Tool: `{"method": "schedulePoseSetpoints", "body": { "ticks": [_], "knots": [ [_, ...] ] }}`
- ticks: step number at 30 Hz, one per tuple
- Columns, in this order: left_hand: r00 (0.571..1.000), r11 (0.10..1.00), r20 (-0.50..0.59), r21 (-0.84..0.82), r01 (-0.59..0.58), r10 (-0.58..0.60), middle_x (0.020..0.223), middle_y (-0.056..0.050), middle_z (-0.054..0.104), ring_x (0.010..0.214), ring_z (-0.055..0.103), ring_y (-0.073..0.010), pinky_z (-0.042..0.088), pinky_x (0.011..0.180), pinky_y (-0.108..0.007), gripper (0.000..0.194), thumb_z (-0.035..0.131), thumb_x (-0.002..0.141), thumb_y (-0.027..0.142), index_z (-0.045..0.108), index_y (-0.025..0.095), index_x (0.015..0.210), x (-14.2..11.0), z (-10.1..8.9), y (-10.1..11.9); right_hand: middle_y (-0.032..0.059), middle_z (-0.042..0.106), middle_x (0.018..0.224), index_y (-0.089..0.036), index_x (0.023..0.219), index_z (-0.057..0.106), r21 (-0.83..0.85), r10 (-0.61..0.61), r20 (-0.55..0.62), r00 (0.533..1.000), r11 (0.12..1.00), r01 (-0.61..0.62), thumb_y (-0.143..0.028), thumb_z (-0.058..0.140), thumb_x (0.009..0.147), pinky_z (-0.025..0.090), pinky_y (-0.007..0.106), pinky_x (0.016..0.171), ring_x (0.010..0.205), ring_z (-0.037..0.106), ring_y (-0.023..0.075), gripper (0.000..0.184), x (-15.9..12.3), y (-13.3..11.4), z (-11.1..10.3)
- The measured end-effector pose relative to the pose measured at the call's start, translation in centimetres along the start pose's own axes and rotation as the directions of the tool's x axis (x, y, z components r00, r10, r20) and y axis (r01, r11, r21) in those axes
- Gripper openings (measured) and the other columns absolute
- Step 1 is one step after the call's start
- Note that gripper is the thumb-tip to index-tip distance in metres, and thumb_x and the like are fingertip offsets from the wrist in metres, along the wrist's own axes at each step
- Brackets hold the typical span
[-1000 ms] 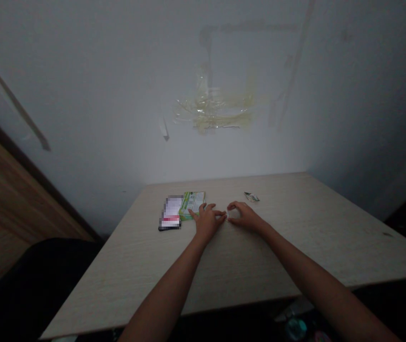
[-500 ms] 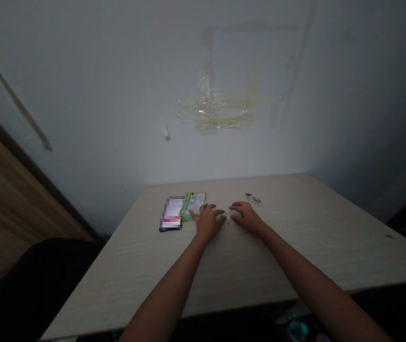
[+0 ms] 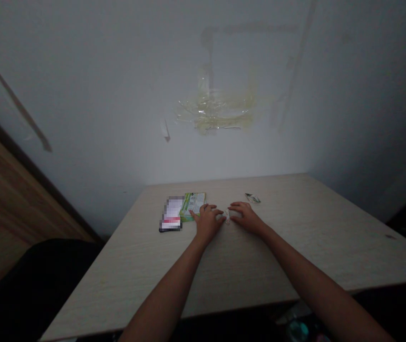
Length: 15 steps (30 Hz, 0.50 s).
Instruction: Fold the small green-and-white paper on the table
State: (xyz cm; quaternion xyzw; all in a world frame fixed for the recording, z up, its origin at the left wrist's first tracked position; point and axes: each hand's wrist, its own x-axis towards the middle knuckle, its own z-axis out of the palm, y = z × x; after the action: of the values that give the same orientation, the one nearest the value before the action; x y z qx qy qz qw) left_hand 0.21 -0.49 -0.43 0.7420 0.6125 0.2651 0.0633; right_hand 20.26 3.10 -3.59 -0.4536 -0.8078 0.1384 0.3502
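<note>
Over the last second we have let our fingertips part a little, so more of the small whitish, pink-marked piece [image 3: 227,217] now shows between them, low over the worktop [image 3: 260,266]. The past half second brought hardly any change, which we read as fine adjustment. Taking that piece as the clock's centre, our left hand [image 3: 208,224] sits at 9 o'clock, thumb and forefinger at its edge; whether they pinch it we cannot tell. Our right hand [image 3: 251,219] sits at 3, its grip spread, thumb below forefinger. The green-and-white printed box [image 3: 193,204] lies near 10, partly behind our left fingers, and a flattish crumpled wrapper [image 3: 253,197] near 2.
</note>
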Motion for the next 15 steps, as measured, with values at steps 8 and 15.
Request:
{"method": "schedulePoseSetpoints", "body": {
  "ticks": [8,15],
  "knots": [
    [0.999,0.995,-0.042,-0.095,0.009,-0.013,0.127,-0.001,0.065,0.130,0.043,-0.0303,0.004,0.109,-0.075,0.013,0.070,0.082,0.037,0.072,0.031,0.092,0.11,0.12,-0.10,0.0092,0.068,0.120,-0.024,0.116,0.070,0.122,-0.014,-0.033,0.999,0.992,0.018,-0.032,0.066,0.082,0.038,0.046,0.106,0.116,0.058,0.0258,0.035,0.32,-0.28,-0.13],
    [0.997,0.991,-0.078,-0.131,-0.015,0.004,0.127,-0.003,0.065,0.130,0.044,-0.0292,0.002,0.110,-0.075,0.015,0.070,0.082,0.035,0.068,0.029,0.096,-0.07,-0.19,0.47,0.0088,0.073,0.103,-0.021,0.090,0.075,0.166,0.024,-0.078,0.997,0.986,-0.011,-0.032,0.069,0.079,0.041,0.043,0.100,0.103,0.064,0.0249,0.016,0.58,-0.47,-0.04]
  ]
}}
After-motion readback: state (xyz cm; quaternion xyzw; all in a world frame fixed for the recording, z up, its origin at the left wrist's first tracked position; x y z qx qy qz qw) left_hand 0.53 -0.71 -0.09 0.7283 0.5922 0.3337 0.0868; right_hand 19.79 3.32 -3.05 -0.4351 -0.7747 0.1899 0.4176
